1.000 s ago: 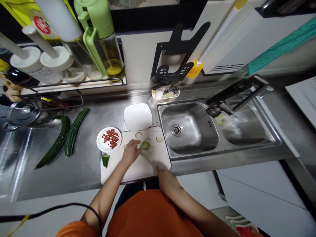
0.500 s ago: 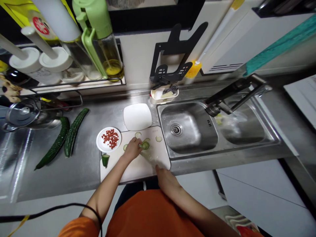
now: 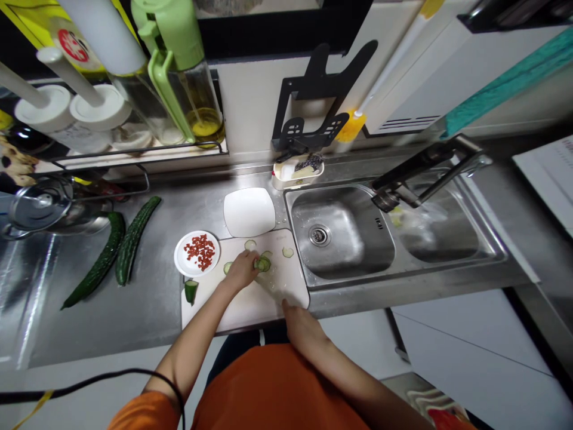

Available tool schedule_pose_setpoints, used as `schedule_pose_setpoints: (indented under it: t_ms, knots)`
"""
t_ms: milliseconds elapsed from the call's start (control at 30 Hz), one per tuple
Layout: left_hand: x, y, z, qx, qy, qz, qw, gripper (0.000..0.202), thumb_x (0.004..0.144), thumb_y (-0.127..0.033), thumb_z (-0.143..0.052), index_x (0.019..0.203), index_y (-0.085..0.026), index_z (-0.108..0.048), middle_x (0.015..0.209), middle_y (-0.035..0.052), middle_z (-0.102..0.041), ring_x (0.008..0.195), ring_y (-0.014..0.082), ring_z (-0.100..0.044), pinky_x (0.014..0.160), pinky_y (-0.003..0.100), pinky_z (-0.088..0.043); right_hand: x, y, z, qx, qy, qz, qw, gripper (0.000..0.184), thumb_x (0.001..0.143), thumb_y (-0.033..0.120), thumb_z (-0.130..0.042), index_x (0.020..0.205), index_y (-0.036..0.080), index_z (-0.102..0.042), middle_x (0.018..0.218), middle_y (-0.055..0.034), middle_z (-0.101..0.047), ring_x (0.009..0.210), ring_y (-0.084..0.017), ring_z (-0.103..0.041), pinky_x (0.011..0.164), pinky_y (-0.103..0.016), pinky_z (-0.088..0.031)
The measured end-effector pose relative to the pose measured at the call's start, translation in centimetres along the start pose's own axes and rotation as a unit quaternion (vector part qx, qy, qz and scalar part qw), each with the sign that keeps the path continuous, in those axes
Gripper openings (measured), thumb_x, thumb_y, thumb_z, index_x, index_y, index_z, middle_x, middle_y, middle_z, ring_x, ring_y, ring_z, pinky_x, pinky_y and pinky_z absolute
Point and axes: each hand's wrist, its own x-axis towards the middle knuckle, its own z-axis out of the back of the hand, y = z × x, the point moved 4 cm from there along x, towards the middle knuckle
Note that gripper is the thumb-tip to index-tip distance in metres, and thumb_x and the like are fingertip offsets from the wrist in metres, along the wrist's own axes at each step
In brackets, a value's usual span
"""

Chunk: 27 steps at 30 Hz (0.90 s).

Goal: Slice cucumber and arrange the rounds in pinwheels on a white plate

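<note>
My left hand [image 3: 242, 272] is over the middle of the white cutting board [image 3: 210, 310], fingers closed at a small cluster of cucumber slices [image 3: 262, 263]. More thin slices lie around it, including a cucumber slice [image 3: 287, 252] on the right. My right hand [image 3: 304, 328] is curled at the board's near right edge, with its finger side turned away. A faint streak runs from it toward the slices; whatever it grips cannot be made out. A cut cucumber piece [image 3: 190, 291] rests at the board's left side.
Left of the board are a plate of chopped red bits [image 3: 179, 257] and two whole cucumbers [image 3: 101, 263]. Behind it stands a white square dish [image 3: 249, 212]. A double sink [image 3: 344, 239] with a faucet [image 3: 416, 173] is on the right. A condiment rack [image 3: 179, 149] hangs at back left.
Almost nothing differs. My left hand's fingers have shifted very slightly at the cucumber slices; the right hand stays in place.
</note>
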Motion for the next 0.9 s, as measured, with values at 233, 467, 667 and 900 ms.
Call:
schedule_pose_setpoints:
  t_ms: [233,467,667,900]
  knots:
    - [0.5,-0.4,0.4,0.034,0.020,-0.010,0.999,0.024,0.070,-0.017,-0.063,0.094,-0.021,-0.058,0.092,0.0055,-0.056,0.084,0.0195,-0.057,0.070,0.028,-0.042,-0.1,0.1,0.2,-0.001,0.004,0.006,1.000,0.053,0.080,-0.006,-0.029,0.126,0.011,-0.050,0.103,-0.0164,-0.068,0.099,-0.026,-0.065,0.075,-0.033,-0.051]
    - [0.8,-1.2,0.8,0.049,0.032,-0.042,0.997,0.021,0.069,-0.011,-0.060,0.087,-0.019,-0.060,0.096,0.0080,-0.058,0.093,0.0222,-0.056,0.075,0.029,-0.043,0.0,0.0,0.1,-0.003,0.000,0.005,1.000,0.052,0.081,-0.005,-0.030,0.126,0.010,-0.050,0.103,-0.0169,-0.068,0.098,-0.026,-0.065,0.074,-0.032,-0.051]
    - [0.8,-1.1,0.9,0.040,0.032,-0.031,0.998,0.023,0.069,-0.011,-0.061,0.090,-0.020,-0.059,0.090,0.0063,-0.060,0.086,0.0210,-0.057,0.070,0.028,-0.041,-0.1,0.1,0.3,-0.006,-0.001,0.006,1.000,0.052,0.081,-0.005,-0.032,0.127,0.010,-0.050,0.103,-0.0170,-0.068,0.099,-0.026,-0.065,0.075,-0.031,-0.050]
    - [-0.1,-0.3,1.0,-0.036,0.003,-0.011,0.999,0.019,0.072,-0.008,-0.056,0.084,-0.020,-0.064,0.081,0.0022,-0.062,0.079,0.0159,-0.057,0.072,0.025,-0.042,0.0,-0.1,0.2,0.001,-0.003,0.011,1.000,0.052,0.081,-0.005,-0.030,0.127,0.010,-0.049,0.099,-0.0167,-0.069,0.097,-0.027,-0.065,0.072,-0.031,-0.051]
